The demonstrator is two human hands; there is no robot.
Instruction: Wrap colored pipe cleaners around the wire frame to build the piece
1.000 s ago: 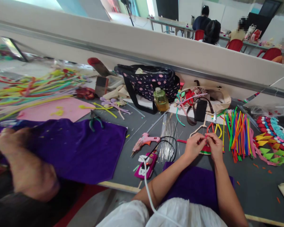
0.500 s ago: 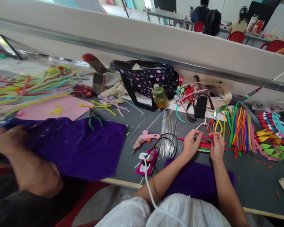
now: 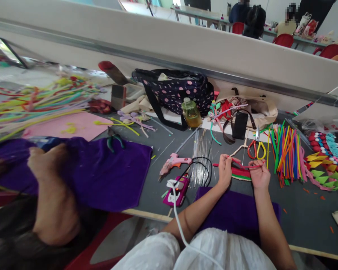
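Between my left hand (image 3: 224, 170) and my right hand (image 3: 259, 175) runs a thin red pipe cleaner (image 3: 243, 166). The fingers of my left hand pinch it at one end, and my right hand's fingertips hold it near the other. Just below lies a flat strip of red and green pipe cleaners (image 3: 241, 174) with a pale lower edge; its right end is hidden behind my right hand. Beyond my hands are scissors (image 3: 257, 144) with one red and one yellow handle loop. A pale bent pipe cleaner (image 3: 239, 150) lies close to my left fingers.
Left of my arms lie a pink glue gun (image 3: 174, 162), a magenta device (image 3: 177, 190) with cables and a bundle of thin wires (image 3: 200, 161). Coloured pipe cleaners (image 3: 288, 152) stand to the right. A co-worker's hand (image 3: 46, 161) is over a purple cloth (image 3: 109, 180).
My hands have moved apart, stretching the red pipe cleaner between them; my left hand went slightly left. The co-worker's arm has swung to the right over the purple cloth.
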